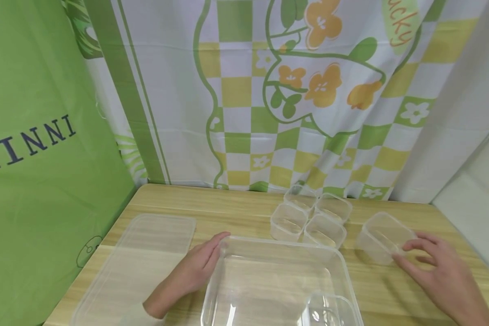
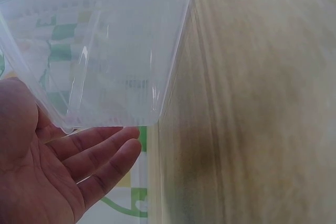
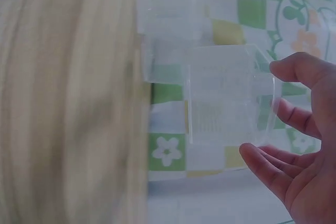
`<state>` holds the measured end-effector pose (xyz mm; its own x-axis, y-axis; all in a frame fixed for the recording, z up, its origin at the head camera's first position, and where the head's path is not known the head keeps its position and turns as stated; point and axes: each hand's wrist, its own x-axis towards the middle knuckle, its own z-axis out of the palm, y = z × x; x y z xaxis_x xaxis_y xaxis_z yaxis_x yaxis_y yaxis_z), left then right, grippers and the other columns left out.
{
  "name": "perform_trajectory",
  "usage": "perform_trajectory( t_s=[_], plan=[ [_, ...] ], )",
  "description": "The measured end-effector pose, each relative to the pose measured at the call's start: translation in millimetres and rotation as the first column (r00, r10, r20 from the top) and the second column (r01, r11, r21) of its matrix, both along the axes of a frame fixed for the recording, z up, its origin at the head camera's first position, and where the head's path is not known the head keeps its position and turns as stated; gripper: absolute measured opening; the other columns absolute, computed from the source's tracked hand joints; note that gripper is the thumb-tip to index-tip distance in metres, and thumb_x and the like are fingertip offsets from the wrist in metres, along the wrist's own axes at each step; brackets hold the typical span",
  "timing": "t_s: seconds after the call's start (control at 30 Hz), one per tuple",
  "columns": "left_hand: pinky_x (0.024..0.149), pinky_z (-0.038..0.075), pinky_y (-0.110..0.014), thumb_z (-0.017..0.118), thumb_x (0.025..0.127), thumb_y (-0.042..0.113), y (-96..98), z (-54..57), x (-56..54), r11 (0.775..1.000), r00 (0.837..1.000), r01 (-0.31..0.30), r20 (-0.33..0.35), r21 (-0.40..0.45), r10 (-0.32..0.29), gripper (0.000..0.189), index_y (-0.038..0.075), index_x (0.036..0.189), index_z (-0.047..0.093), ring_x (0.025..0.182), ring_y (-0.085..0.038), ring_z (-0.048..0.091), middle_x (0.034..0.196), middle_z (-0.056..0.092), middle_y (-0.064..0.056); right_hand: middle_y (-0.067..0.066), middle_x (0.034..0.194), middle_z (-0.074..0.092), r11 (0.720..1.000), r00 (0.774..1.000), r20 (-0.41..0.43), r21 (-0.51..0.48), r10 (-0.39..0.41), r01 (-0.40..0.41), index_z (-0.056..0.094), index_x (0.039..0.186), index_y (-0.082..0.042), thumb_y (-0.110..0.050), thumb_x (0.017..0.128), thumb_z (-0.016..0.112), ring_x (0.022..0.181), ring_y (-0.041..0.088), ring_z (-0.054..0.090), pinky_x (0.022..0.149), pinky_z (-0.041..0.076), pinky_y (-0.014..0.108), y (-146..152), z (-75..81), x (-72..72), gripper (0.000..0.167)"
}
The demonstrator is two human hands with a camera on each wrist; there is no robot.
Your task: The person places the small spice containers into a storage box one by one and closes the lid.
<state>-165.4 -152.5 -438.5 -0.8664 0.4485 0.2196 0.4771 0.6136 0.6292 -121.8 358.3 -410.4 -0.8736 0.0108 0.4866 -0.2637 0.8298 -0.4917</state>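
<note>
A large clear plastic container [image 1: 279,240] lies on the table with its opening up. My left hand [image 1: 201,265] grips its far left corner; in the left wrist view, several fingers of the left hand [image 2: 79,166] extend past that corner. To the right, my right hand [image 1: 442,271] pinches the rim of a small clear plastic container [image 1: 381,237] between thumb and fingers. The right wrist view shows this small container [image 3: 220,95] apart from the table, with the right hand [image 3: 299,135] at its rim. Another small container [image 1: 328,305] sits inside the large one, at its near right.
Several small clear containers [image 1: 289,222] stand grouped behind the large one. A flat translucent lid [image 1: 146,258] lies at the left of the wooden table [image 1: 228,199]. Patterned cloth [image 1: 236,90] hangs along the back edge, and a green fabric wall [image 1: 45,203] borders the left.
</note>
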Motion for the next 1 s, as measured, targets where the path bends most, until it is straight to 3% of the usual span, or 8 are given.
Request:
perform_trajectory(
  t_s=[0.1, 0.13, 0.23, 0.33, 0.47, 0.67, 0.87, 1.0],
  plan=[
    [0.092, 0.050, -0.044, 0.035, 0.113, 0.015, 0.0, 0.3, 0.3, 1.000, 1.000, 0.003, 0.005, 0.008, -0.003, 0.042, 0.005, 0.153, 0.046, 0.047, 0.002, 0.025, 0.056, 0.026, 0.018, 0.030, 0.131, 0.054, 0.999, 0.998, -0.053, -0.020, 0.026, -0.027, 0.070, 0.094, -0.009, -0.006, 0.078, 0.090, 0.115, -0.009, 0.043, 0.073, 0.041, -0.001, -3, 7.1, 4.1, 0.026],
    [0.094, 0.050, -0.045, 0.035, 0.113, 0.015, 0.1, 0.4, 0.4, 1.000, 1.000, 0.005, 0.005, 0.012, -0.005, 0.042, 0.005, 0.153, 0.046, 0.047, 0.002, 0.025, 0.056, 0.027, 0.018, 0.029, 0.130, 0.055, 0.999, 0.997, -0.072, -0.018, 0.032, -0.033, 0.069, 0.094, -0.011, -0.005, 0.076, 0.091, 0.109, -0.018, 0.040, 0.072, 0.041, -0.001, -4, 10.1, 5.0, 0.028],
    [0.099, 0.049, -0.047, 0.035, 0.113, 0.015, 0.2, 0.2, -0.1, 1.000, 1.000, 0.006, 0.008, 0.023, -0.007, 0.042, 0.005, 0.153, 0.046, 0.047, 0.001, 0.026, 0.056, 0.026, 0.018, 0.028, 0.130, 0.056, 0.999, 0.994, -0.102, -0.006, 0.046, -0.047, 0.069, 0.093, -0.015, -0.004, 0.073, 0.092, 0.099, -0.024, 0.042, 0.071, 0.042, 0.000, -8, 18.8, 8.1, 0.033],
    [0.099, 0.049, -0.047, 0.035, 0.113, 0.014, 0.2, -0.4, -1.0, 1.000, 1.000, 0.006, 0.008, 0.028, -0.006, 0.042, 0.004, 0.153, 0.046, 0.047, 0.002, 0.025, 0.056, 0.026, 0.018, 0.024, 0.133, 0.057, 0.999, 0.995, -0.094, 0.018, 0.044, -0.042, 0.069, 0.093, -0.022, -0.008, 0.071, 0.094, 0.090, -0.022, 0.049, 0.072, 0.038, 0.000, -12, 26.4, 11.3, 0.036],
    [0.093, 0.050, -0.044, 0.035, 0.113, 0.013, 0.4, -0.7, -1.3, 1.000, 1.000, 0.005, 0.011, 0.026, -0.005, 0.042, 0.005, 0.153, 0.046, 0.045, 0.002, 0.023, 0.055, 0.026, 0.018, 0.017, 0.133, 0.058, 0.996, 0.989, -0.124, 0.045, 0.082, -0.077, 0.070, 0.092, -0.026, -0.007, 0.067, 0.096, 0.095, -0.022, 0.049, 0.078, 0.037, 0.000, -20, 31.5, 14.5, 0.041],
    [0.093, 0.050, -0.045, 0.035, 0.113, 0.014, 1.1, 1.5, -0.6, 1.000, 1.000, 0.003, 0.016, 0.030, -0.003, 0.042, 0.005, 0.152, 0.047, 0.046, 0.002, 0.024, 0.056, 0.026, 0.018, 0.003, 0.134, 0.060, 0.979, 0.953, -0.228, 0.097, 0.200, -0.182, 0.071, 0.093, -0.024, 0.004, 0.056, 0.093, 0.109, -0.014, 0.050, 0.091, 0.037, 0.003, -35, 38.6, 18.1, 0.051],
    [0.093, 0.050, -0.044, 0.035, 0.113, 0.014, 0.7, 2.0, -0.2, 0.999, 1.000, 0.008, 0.016, 0.035, -0.008, 0.042, 0.005, 0.153, 0.046, 0.046, 0.002, 0.024, 0.056, 0.026, 0.018, 0.012, 0.133, 0.063, 0.958, 0.922, -0.263, 0.112, 0.285, -0.264, 0.071, 0.095, -0.021, 0.000, 0.057, 0.092, 0.117, -0.006, 0.051, 0.097, 0.033, 0.007, -45, 44.8, 19.2, 0.048],
    [0.092, 0.050, -0.044, 0.036, 0.113, 0.013, 0.6, 1.4, -0.3, 0.999, 1.000, 0.007, 0.015, 0.035, -0.008, 0.042, 0.006, 0.153, 0.047, 0.046, 0.002, 0.023, 0.056, 0.026, 0.018, 0.015, 0.133, 0.062, 0.951, 0.922, -0.235, 0.111, 0.308, -0.290, 0.069, 0.095, -0.021, -0.002, 0.059, 0.091, 0.123, -0.003, 0.050, 0.100, 0.033, 0.009, -53, 49.6, 22.7, 0.047]
  ],
)
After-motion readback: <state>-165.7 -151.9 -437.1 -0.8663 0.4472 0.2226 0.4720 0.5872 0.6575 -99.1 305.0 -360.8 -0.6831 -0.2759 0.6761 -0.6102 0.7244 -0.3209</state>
